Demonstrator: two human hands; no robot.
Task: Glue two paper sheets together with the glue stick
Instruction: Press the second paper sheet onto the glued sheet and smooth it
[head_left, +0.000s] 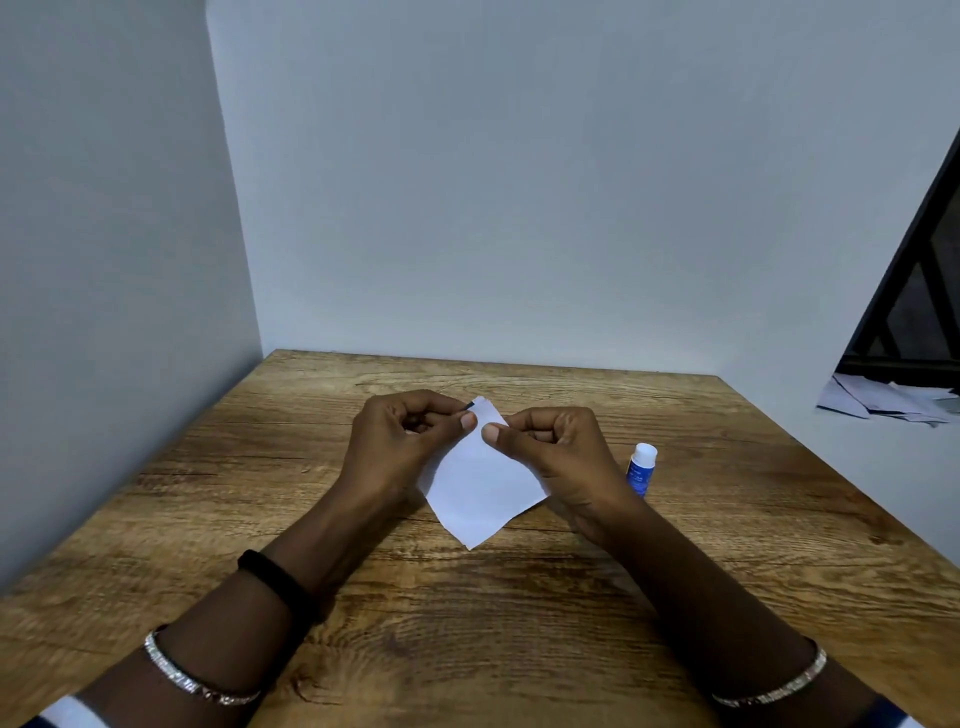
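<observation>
A small white paper piece (480, 480) hangs tilted like a diamond just above the wooden table (519, 613). My left hand (410, 436) pinches its upper left edge between thumb and fingers. My right hand (550, 441) pinches the upper right edge, thumb on top. A dark sliver shows at the paper's top corner. Whether this is one sheet or two pressed together cannot be told. The glue stick (641, 469), blue with a white cap, stands on the table just right of my right hand, untouched.
Pale walls close in the table at the back and left. At the right, past the table's edge, lie scattered papers (888, 402) below a dark frame (914, 291). Bangles and a black band sit on my wrists.
</observation>
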